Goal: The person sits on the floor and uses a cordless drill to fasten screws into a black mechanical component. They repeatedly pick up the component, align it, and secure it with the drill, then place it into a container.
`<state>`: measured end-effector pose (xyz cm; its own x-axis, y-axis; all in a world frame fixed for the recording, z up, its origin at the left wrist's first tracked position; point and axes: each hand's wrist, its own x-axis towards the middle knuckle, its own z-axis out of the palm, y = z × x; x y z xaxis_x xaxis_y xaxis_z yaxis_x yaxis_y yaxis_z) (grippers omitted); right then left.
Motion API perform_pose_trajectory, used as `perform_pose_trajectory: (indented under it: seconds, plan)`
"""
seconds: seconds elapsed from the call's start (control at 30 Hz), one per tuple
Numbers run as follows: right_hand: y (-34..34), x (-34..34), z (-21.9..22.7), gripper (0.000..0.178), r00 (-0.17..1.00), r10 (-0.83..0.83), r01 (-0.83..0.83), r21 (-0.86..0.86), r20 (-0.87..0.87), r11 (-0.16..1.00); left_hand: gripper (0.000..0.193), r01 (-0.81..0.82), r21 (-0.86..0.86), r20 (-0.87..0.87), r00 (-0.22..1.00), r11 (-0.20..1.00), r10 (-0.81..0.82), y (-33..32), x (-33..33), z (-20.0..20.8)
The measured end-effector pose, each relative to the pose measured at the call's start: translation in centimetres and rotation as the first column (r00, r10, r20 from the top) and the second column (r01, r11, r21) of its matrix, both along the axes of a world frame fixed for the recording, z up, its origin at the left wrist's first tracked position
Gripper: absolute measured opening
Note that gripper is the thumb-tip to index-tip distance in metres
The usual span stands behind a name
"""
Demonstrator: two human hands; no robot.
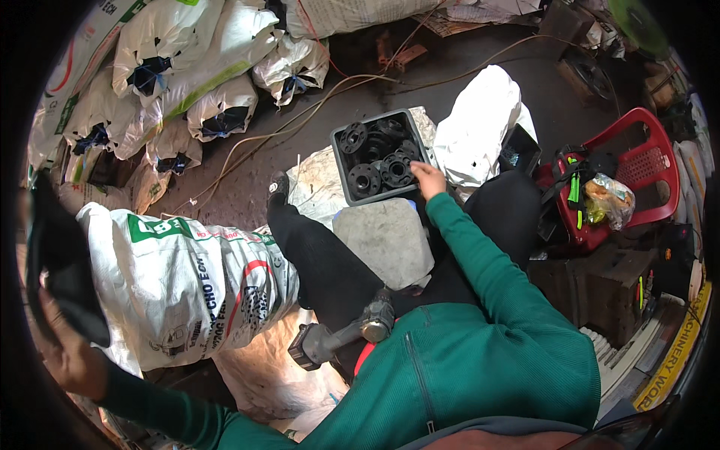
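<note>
floor (525, 82): dark, dusty, crossed by cables (300, 120)
sacks (187, 67): white, tied, piled upper left
chair (637, 172): red plastic, right

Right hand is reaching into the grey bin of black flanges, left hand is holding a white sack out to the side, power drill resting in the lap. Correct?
Not quite. The head view shows the left hand holding a flat black piece, not a white sack; the printed white sack lies beside it, unheld. The rest stands: the right hand is at the grey bin of black flanges, and the power drill rests in the lap.
</note>
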<state>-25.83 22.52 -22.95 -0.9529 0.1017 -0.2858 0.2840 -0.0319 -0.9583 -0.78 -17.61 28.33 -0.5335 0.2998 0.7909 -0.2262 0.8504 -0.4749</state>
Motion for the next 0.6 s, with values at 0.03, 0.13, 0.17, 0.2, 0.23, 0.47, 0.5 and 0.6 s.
perform_pose_trajectory:
  seconds: [0.03, 0.13, 0.17, 0.2, 0.23, 0.47, 0.5, 0.6]
  plan:
    - [-0.2, -1.1, -0.6, 0.028, 0.995, -0.043, 0.056, 0.151, -0.092, 0.987, 0.036, 0.22, 0.266, 0.076, 0.966, 0.938, -0.248, 3.3, -2.3, -2.2]
    - [-0.2, -3.1, -1.7, 0.03, 1.0, 0.01, -0.006, 0.429, -0.009, 0.903, 0.047, 0.391, 0.712, 0.213, 0.672, 0.584, -0.709, 12.2, -9.1, -12.8]
    - [0.0, -3.4, -1.7, 0.031, 0.998, 0.014, -0.04, 0.509, 0.056, 0.86, 0.052, 0.316, 0.768, 0.25, 0.652, 0.556, -0.716, 15.2, -10.8, -17.5]
    - [0.1, -3.5, -1.6, 0.032, 0.997, 0.055, -0.08, 0.578, 0.06, 0.812, 0.054, 0.179, 0.843, 0.302, 0.623, 0.507, -0.722, 18.1, -11.9, -22.1]
    - [0.2, -3.6, -1.4, 0.033, 0.992, 0.102, -0.128, 0.646, 0.077, 0.752, 0.063, 0.278, 0.726, 0.367, 0.616, 0.629, -0.697, 20.4, -12.9, -26.2]
    - [0.1, -4.8, -1.4, 0.038, 0.948, 0.319, -0.188, 0.805, -0.001, 0.562, 0.059, 0.045, 0.515, 0.81, 0.301, 0.856, -0.504, 28.5, -9.8, -43.2]
    - [0.2, -5.4, -1.7, 0.038, 0.935, 0.355, -0.204, 0.831, 0.008, 0.518, 0.059, 0.003, 0.548, 0.799, 0.295, 0.837, -0.524, 28.8, -9.1, -44.3]
    - [0.5, -6.8, -2.3, 0.038, 0.94, 0.335, -0.276, 0.717, 0.062, 0.641, 0.057, -0.278, 0.552, 0.827, 0.059, 0.786, -0.559, 29.2, -8.5, -46.3]
